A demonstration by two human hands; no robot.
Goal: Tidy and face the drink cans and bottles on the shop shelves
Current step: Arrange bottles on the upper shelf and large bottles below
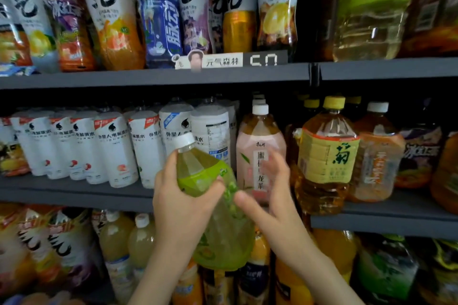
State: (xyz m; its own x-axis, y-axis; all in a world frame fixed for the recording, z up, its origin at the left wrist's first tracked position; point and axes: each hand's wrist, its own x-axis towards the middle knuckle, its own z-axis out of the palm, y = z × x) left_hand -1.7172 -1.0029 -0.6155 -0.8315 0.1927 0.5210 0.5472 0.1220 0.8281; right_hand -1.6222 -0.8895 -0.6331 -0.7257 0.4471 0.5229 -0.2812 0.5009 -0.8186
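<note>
A large green-tea bottle (210,181) with a white cap and green label is tilted in front of the middle shelf. My left hand (178,195) grips its upper body from the left, thumb across the label. My right hand (270,195) is at the bottle's right side with the thumb touching it and the fingers spread and blurred. Behind it stands a pink-labelled tea bottle (260,156), and to the right a yellow-labelled tea bottle (327,156).
Middle shelf edge (74,193) carries a row of white electrolyte-water bottles (116,148) on the left. The top shelf (153,77) holds mixed sparkling-drink bottles and a price tag (230,60). Juice bottles (138,238) fill the lower shelf. Large bottles crowd the right side.
</note>
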